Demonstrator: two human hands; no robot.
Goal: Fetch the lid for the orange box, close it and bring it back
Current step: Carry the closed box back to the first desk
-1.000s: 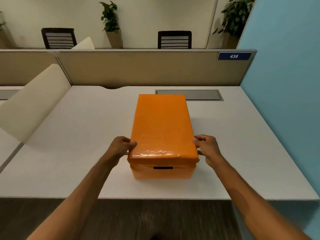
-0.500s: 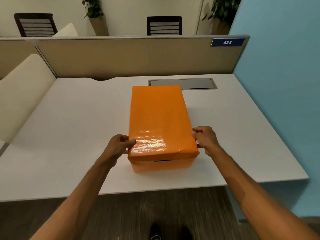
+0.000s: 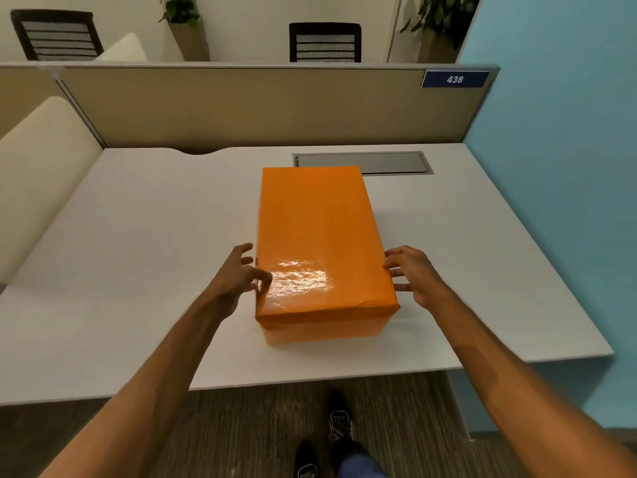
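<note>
Orange box (image 3: 320, 243) glossy, lid (image 3: 310, 215) on; left hand (image 3: 238, 277), right hand (image 3: 413, 274) grips open.

Both hands (image 3: 238, 276) (image 3: 415, 276) forward, fingers spread

Hidden under the lid (image 3: 317, 236): orange box (image 3: 324, 327) interior. Cut off by the frame: both forearms, shoes (image 3: 339, 426), left chair (image 3: 57, 34), plants (image 3: 181, 10).
</note>
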